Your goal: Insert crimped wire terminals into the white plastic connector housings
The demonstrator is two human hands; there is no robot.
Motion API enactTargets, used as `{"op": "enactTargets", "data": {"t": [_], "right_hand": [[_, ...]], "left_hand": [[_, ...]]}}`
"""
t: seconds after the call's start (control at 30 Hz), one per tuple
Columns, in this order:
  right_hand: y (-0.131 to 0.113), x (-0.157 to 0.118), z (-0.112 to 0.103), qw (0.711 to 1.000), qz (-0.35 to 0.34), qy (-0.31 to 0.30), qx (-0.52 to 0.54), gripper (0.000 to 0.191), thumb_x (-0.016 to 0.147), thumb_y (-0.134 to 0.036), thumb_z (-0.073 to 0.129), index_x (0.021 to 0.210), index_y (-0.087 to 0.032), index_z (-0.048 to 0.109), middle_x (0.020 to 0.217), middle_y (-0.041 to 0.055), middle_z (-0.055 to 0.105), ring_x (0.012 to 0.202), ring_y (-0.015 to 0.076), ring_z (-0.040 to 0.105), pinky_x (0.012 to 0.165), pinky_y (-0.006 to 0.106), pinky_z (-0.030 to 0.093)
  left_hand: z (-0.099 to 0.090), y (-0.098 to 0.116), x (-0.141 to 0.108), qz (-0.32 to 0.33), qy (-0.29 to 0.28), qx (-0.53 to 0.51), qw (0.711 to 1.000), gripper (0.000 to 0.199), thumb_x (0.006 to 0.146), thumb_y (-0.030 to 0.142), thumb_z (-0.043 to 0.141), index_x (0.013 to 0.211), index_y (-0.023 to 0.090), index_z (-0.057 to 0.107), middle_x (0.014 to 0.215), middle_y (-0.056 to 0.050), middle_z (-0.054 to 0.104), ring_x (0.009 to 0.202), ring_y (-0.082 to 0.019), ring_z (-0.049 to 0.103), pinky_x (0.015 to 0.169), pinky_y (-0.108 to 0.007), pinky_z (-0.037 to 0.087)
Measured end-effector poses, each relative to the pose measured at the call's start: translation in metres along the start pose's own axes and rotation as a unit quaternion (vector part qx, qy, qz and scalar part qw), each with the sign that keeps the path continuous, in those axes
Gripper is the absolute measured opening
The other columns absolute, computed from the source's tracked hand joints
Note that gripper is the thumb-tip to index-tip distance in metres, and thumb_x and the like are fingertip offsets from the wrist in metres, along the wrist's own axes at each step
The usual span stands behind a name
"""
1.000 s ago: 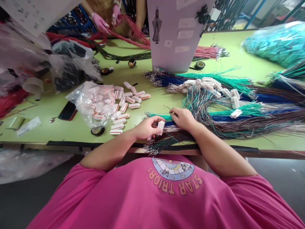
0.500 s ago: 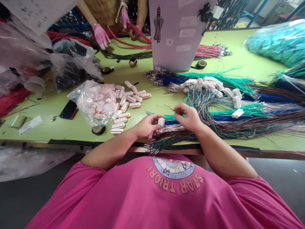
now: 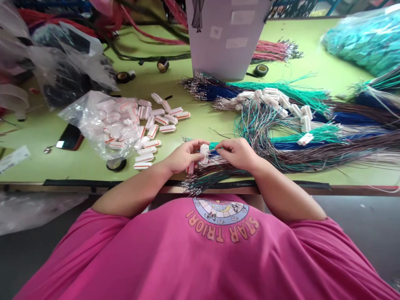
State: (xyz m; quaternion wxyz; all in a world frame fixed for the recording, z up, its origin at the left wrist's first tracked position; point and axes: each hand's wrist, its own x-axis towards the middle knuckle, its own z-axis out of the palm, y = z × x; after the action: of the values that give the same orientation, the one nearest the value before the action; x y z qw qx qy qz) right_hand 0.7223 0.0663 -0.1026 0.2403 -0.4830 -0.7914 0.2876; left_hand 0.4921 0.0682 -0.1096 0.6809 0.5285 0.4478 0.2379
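My left hand pinches a white connector housing between thumb and fingers, above the front wire bundles. Close on its right, my right hand has thumb and forefinger closed on a thin wire, its tip at the housing's side. Whether the tip is inside the housing I cannot tell. A second housing with an orange stripe shows below my left hand. Dark green wires with metal terminals lie under both hands. White housings joined to wires rest on the bundles behind my right hand.
Loose white housings spill from a clear plastic bag on the left. A phone and black tape rolls lie nearby. A grey panel stands at the back. A bag of turquoise parts sits at right.
My right hand has come left and brought the wire up to the housing in my left hand. The view has shifted, and the co-worker's gloved hands at the back are mostly out of sight.
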Motion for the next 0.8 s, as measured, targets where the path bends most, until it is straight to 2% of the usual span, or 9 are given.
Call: {"op": "enactTargets", "data": {"t": [0.27,0.5,0.67,0.8], "right_hand": [[-0.010,-0.004,0.004,0.994,0.030,-0.016,-0.106,0.025,0.090,-0.024,0.053,0.088,-0.016,0.077,0.084,0.0087,0.076,0.074,0.0174,0.063,0.070,0.029,0.039],[-0.013,-0.006,0.008,0.986,0.032,-0.015,-0.160,0.030,0.094,-0.028,0.048,0.090,-0.017,0.076,0.082,0.0076,0.075,0.069,0.0161,0.059,0.066,0.029,0.034],[-0.015,-0.006,0.003,0.991,0.033,-0.013,-0.128,0.028,0.090,-0.026,0.049,0.084,-0.017,0.075,0.078,0.0067,0.073,0.069,0.0159,0.057,0.067,0.028,0.034],[-0.015,-0.005,-0.002,0.995,0.043,0.001,-0.088,0.022,0.084,-0.022,0.053,0.077,-0.017,0.073,0.068,0.0037,0.067,0.064,0.0140,0.053,0.066,0.027,0.034]], "left_hand": [[0.002,0.006,-0.002,-0.012,0.005,-0.002,1.000,0.046,0.080,0.016,0.071,0.125,0.016,0.058,0.083,0.002,0.065,0.048,-0.005,0.053,0.041,-0.018,0.044],[-0.001,0.002,-0.002,-0.008,0.008,0.018,1.000,0.048,0.080,0.020,0.073,0.126,0.016,0.059,0.086,0.000,0.066,0.044,-0.005,0.053,0.038,-0.018,0.042],[-0.001,0.002,-0.002,-0.005,0.000,0.028,1.000,0.048,0.083,0.017,0.068,0.130,0.018,0.060,0.086,0.000,0.066,0.045,-0.005,0.053,0.039,-0.017,0.043],[-0.002,-0.001,0.000,0.001,-0.007,-0.006,1.000,0.049,0.081,0.017,0.070,0.129,0.018,0.061,0.088,0.000,0.064,0.049,-0.004,0.053,0.041,-0.017,0.045]]}}
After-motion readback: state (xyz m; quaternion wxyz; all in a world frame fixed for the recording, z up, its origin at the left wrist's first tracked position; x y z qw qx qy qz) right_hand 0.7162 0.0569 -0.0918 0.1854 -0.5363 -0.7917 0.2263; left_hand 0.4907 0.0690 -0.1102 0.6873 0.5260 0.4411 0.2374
